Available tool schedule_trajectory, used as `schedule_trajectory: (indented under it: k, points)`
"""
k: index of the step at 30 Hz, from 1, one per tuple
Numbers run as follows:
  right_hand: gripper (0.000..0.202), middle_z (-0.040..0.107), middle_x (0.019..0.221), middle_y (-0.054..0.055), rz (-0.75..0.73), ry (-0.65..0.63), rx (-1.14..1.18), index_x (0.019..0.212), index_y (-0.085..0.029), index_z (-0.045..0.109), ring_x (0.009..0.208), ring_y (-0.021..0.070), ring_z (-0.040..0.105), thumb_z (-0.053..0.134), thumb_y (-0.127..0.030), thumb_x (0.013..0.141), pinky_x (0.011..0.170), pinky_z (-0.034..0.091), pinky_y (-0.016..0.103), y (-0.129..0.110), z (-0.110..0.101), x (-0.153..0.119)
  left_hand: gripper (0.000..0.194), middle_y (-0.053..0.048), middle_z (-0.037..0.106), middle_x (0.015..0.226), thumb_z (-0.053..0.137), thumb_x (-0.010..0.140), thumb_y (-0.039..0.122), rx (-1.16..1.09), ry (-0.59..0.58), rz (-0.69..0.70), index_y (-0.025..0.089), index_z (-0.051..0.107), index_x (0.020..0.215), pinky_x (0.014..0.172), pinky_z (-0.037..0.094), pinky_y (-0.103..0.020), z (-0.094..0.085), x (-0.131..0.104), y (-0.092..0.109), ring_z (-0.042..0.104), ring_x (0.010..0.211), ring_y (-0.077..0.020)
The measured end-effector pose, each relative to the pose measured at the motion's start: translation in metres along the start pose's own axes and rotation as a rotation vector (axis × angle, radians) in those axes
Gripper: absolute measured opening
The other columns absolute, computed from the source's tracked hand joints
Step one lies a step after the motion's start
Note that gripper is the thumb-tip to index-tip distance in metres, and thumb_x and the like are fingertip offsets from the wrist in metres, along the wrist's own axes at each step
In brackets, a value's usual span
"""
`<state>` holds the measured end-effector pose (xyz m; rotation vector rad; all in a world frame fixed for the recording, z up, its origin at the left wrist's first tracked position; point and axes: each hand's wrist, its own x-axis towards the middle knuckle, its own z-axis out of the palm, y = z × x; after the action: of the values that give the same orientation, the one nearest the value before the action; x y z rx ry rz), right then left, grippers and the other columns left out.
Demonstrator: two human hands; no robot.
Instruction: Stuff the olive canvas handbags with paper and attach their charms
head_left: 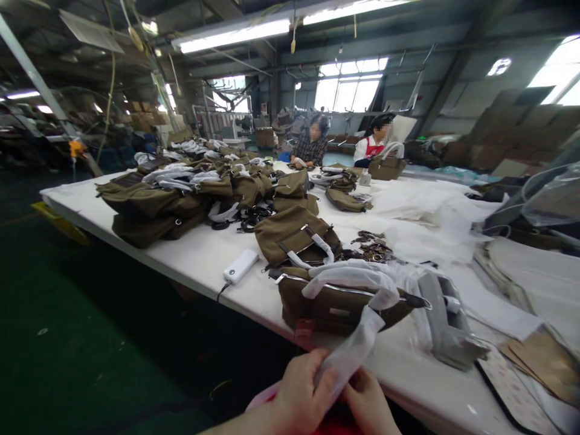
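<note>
The left hand and right hand pinched a white wrapping, its length slanting forward-right from them toward the olive bag, which sat crosswise just ahead on the table.

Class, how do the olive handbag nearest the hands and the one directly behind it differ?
The nearer handbag shows a long silver zipper along its top; the rear handbag shows mainly broad fabric. The nearer bag's handle arches over that zipper, while the rear bag's handle loops down toward the nearer bag. Both are olive with white-wrapped handles.
</note>
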<state>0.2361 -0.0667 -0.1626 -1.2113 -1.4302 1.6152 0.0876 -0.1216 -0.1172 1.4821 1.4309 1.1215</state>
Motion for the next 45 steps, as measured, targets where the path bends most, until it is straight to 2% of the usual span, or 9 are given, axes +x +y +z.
schedule_trajectory:
  k: [5,11,17,21,28,33,38,42,45]
  points:
    - [0.030,0.070,0.067,0.005,0.038,0.017,-0.069,0.078,-0.018,0.067,0.063,0.0242,0.065,0.069,-0.047,0.069,0.060,0.053,0.034,0.003,-0.013,0.003,0.045,-0.009,0.072,0.087,0.035,0.099,0.044,0.057,0.060,0.011,0.015,0.069,0.099,0.075,0.050,-0.029,-0.008,0.001,-0.010,0.065,0.080,-0.0197]
    - [0.049,0.072,0.070,0.005,0.045,0.136,-0.322,0.097,-0.018,0.071,0.066,0.0238,0.068,0.061,-0.060,0.074,0.064,0.055,0.033,0.002,-0.063,0.007,0.037,-0.008,0.068,0.090,0.033,0.101,0.037,-0.048,0.553,0.108,0.017,0.063,0.105,0.076,0.052,-0.029,-0.055,0.016,-0.022,0.064,0.084,-0.0180]
    - [0.052,0.074,0.086,0.009,-0.044,0.232,-0.255,0.096,-0.017,0.070,0.079,0.0250,0.070,0.060,-0.065,0.076,0.073,0.057,0.033,-0.013,-0.078,-0.001,0.036,-0.015,0.055,0.128,0.048,0.096,0.035,0.304,0.888,0.271,0.016,0.052,0.127,0.106,0.040,-0.046,-0.082,0.043,-0.033,0.052,0.121,-0.0258]
    - [0.048,0.074,0.103,0.012,-0.104,0.172,-0.232,0.103,-0.017,0.067,0.098,0.0295,0.068,0.062,-0.059,0.079,0.082,0.056,0.036,-0.032,-0.061,-0.005,0.054,-0.020,0.044,0.142,0.053,0.093,0.038,0.352,0.851,0.263,0.015,0.040,0.140,0.113,0.033,-0.053,-0.069,0.056,-0.037,0.040,0.135,-0.0304]
    - [0.045,0.074,0.098,0.013,-0.111,0.253,-0.297,0.099,-0.015,0.065,0.093,0.0327,0.069,0.065,-0.053,0.075,0.081,0.055,0.041,-0.035,-0.043,0.018,0.092,-0.023,0.045,0.141,0.061,0.086,0.047,0.191,0.667,0.061,0.014,0.008,0.153,0.110,0.037,-0.055,-0.048,0.071,-0.045,0.045,0.133,-0.0336]
    - [0.036,0.074,0.086,0.008,-0.195,0.174,-0.302,0.091,-0.017,0.066,0.085,0.0271,0.068,0.059,-0.050,0.080,0.075,0.053,0.034,-0.035,-0.062,0.021,0.063,-0.018,0.045,0.144,0.038,0.097,0.048,0.016,0.683,0.134,0.017,0.024,0.150,0.114,0.032,-0.050,-0.059,0.071,-0.058,0.043,0.134,-0.0277]
    - [0.034,0.072,0.078,0.005,-0.191,0.178,-0.550,0.088,-0.018,0.068,0.075,0.0238,0.067,0.060,-0.050,0.078,0.067,0.052,0.032,-0.036,-0.095,0.013,0.054,-0.017,0.055,0.132,0.028,0.097,0.049,-0.146,0.818,0.007,0.012,0.051,0.129,0.108,0.041,-0.047,-0.063,0.090,-0.112,0.053,0.123,-0.0275]
    - [0.045,0.073,0.101,0.009,-0.311,0.300,-0.672,0.103,-0.019,0.068,0.092,0.0267,0.068,0.064,-0.055,0.075,0.081,0.055,0.035,-0.043,-0.118,0.016,0.044,-0.019,0.064,0.116,0.037,0.088,0.037,0.251,0.748,-0.132,0.009,0.066,0.105,0.108,0.041,-0.047,-0.068,0.114,-0.144,0.055,0.118,-0.0312]
    - [0.057,0.068,0.118,0.012,-0.475,0.432,-0.802,0.117,-0.021,0.063,0.104,0.0298,0.065,0.066,-0.058,0.073,0.092,0.054,0.042,-0.063,-0.131,0.028,0.044,-0.021,0.061,0.127,0.034,0.089,0.025,0.594,0.631,-0.216,0.008,0.066,0.114,0.112,0.036,-0.045,-0.073,0.122,-0.147,0.052,0.126,-0.0304]
